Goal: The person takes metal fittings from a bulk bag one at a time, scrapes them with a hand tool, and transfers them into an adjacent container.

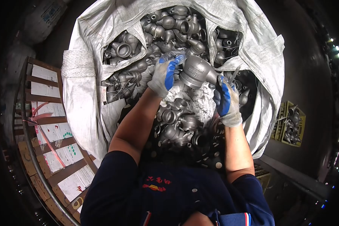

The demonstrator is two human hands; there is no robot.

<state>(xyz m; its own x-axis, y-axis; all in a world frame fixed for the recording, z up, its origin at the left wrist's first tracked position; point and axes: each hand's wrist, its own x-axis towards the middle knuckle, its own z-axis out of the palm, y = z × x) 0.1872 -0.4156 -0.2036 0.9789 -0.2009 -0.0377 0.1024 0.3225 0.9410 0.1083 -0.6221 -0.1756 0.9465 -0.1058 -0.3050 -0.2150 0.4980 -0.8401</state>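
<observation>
A grey metal casting (195, 71), round-bodied with a wide flanged mouth and raised lettering, is held above the open sack. My right hand (228, 101), in a white-and-blue glove, is closed around its narrow end. A thin strip-like piece (235, 73) sticks up beside these fingers; I cannot tell whether the hand holds it. My left hand (165, 74), gloved alike, is at the casting's left side with its fingers partly bent and its blue palm turned to it. Whether it touches the casting is unclear. Several similar castings (179, 126) lie in front of my body.
The large white woven sack (83, 101) surrounds the work, with many grey castings (169, 23) heaped at its far side and straps across them. A slatted wooden rack (45, 88) with a curved metal rail stands left. To the right, a yellow crate (278, 126) holds castings.
</observation>
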